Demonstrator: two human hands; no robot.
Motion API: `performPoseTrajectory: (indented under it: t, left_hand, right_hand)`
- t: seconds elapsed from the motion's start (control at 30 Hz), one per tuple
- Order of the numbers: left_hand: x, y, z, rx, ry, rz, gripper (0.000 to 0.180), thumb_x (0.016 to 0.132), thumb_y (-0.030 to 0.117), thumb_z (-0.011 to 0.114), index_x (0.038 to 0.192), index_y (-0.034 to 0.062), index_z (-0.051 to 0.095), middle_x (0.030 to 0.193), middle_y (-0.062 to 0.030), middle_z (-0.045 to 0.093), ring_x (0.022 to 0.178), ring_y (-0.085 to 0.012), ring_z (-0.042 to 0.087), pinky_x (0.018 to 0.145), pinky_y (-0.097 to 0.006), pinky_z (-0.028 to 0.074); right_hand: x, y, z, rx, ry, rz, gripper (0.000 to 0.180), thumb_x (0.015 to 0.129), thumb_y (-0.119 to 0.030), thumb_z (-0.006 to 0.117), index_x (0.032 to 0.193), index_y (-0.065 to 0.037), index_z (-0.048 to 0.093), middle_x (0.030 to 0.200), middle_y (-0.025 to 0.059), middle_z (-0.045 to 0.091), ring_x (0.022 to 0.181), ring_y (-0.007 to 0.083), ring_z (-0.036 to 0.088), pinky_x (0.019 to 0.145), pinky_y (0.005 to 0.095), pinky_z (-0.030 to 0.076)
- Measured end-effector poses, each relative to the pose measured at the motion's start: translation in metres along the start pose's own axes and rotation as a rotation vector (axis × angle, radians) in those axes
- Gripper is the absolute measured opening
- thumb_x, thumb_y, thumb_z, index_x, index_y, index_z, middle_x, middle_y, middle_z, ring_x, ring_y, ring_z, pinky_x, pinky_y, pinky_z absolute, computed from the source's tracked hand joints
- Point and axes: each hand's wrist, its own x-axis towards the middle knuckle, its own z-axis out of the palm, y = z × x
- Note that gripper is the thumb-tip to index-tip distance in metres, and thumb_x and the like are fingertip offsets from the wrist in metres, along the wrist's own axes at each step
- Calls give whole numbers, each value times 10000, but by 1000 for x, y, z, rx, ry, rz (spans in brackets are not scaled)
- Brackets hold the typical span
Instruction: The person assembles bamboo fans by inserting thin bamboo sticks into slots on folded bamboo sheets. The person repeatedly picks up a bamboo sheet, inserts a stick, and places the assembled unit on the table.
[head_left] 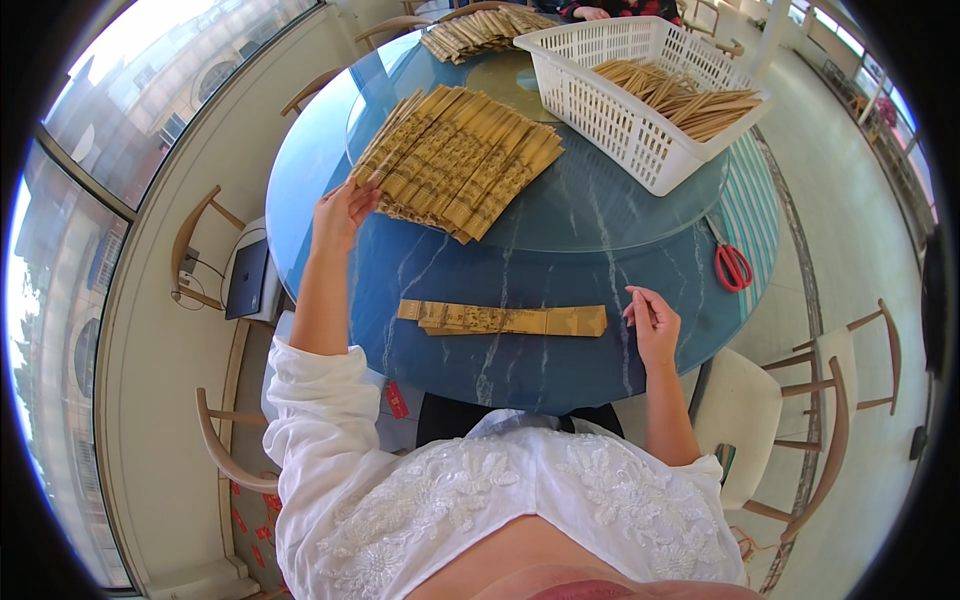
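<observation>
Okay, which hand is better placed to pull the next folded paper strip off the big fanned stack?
Probably left. The left hand already touches the near-left edge of the fanned stack. The right hand hovers open by the right end of the folded strip, well away from the stack.

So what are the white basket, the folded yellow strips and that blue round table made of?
White basket: likely moulded plastic, given its slotted lattice walls. Folded yellow strips: thin printed paper with creased, flat layers. Round table: glossy blue top with white veins, perhaps marble or an imitation; it reflects light.

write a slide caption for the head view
Left hand touches fanned yellow paper strips; right hand hovers beside a folded strip.
</observation>
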Motion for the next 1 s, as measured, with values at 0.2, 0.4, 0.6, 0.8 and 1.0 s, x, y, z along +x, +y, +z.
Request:
performPoseTrajectory:
  t: [0.2,0.4,0.6,0.8,1.0]
  left_hand:
    - [1,4,-11,319,98,71,385,873,235,625,1156,-14,551,712,-67,634,528,-97,528,474,-219,412]
    - [-43,-5,21,721,70,530,283,875,196,625,1110,40,606,690,-46,613,522,-83,507,470,-236,382]
    - [-115,-43,72,931,-1052,818,271,730,201,744,959,76,669,901,-60,619,823,-219,579,708,-323,485]
    - [-120,-67,90,926,-1225,757,400,684,276,766,1015,84,649,1056,-74,586,974,-257,550,865,-338,454]
    - [-119,-93,81,868,-1264,623,408,710,263,746,1052,86,613,1029,-74,584,950,-262,557,860,-345,458]
  right_hand:
    - [-1,1,2,-12,-5,2,160,909,-60,532,985,16,650,669,22,586,565,45,506,513,170,397]
    - [-1,-2,-2,-8,3,-65,158,889,-34,545,1004,12,644,700,32,605,604,61,537,565,182,425]
    - [67,-85,-11,-428,-17,-582,199,829,16,591,1019,-17,637,813,64,618,718,136,595,664,226,460]
    - [220,-130,-15,-836,73,-816,180,850,-127,589,1006,-56,645,873,91,645,781,224,618,715,317,488]
    - [365,-90,-21,-1213,-477,-192,338,808,-221,634,1110,-69,624,1022,93,660,920,218,625,818,329,481]
